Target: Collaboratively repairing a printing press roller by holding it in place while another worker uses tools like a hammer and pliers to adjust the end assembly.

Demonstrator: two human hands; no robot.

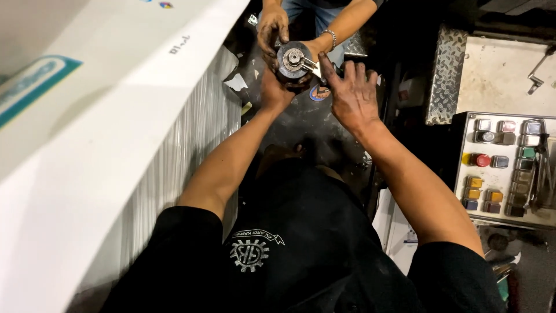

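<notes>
A dark round metal part [292, 59] with a silvery hub is held up in front of me. My left hand [277, 90] cups it from below. My right hand [351, 93], greasy and with fingers spread, hovers just right of it and holds nothing. A co-worker's hand [271, 28] grips the part from above. The co-worker's other hand [319, 51], with a bracelet at the wrist, holds a metal tool [311, 66] against the hub.
A large white machine cover [104, 145] with a ribbed side fills the left. At the right stands a control panel [509, 165] with several coloured buttons, beside a checker-plate step [446, 75]. The dark floor [307, 124] lies below.
</notes>
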